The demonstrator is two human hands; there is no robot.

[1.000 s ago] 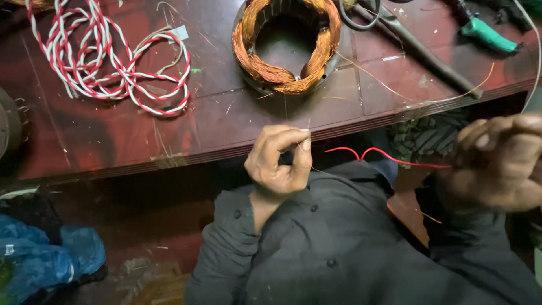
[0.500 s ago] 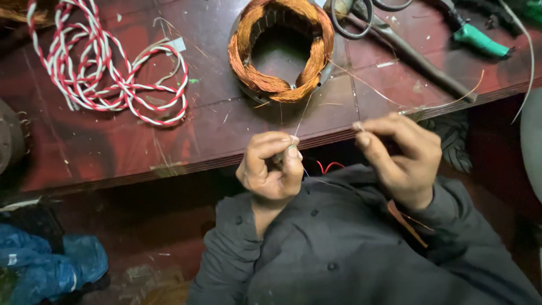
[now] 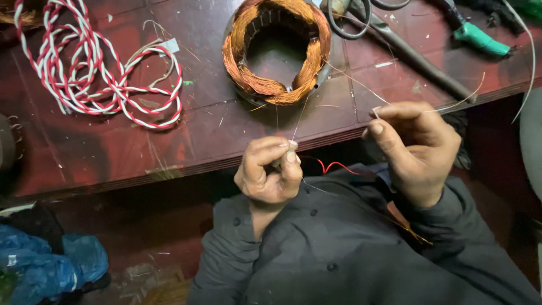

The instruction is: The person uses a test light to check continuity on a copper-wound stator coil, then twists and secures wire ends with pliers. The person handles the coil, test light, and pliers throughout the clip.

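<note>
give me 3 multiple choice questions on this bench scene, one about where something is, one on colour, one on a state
1. Where does the copper coil lie?
A. on the floor
B. on the red bench, beyond the hands
C. in the blue bag

2. What colours is the twisted cable?
A. red and white
B. green and black
C. all yellow

3. What is the left hand doing?
A. lying flat and open
B. gripping the scissors
C. pinching a thin wire

Answers:
1. B, the coil sits on the bench above both hands.
2. A, its strands alternate red and white.
3. C, thumb and fingers close on a fine wire; the right hand pinches another.
</note>
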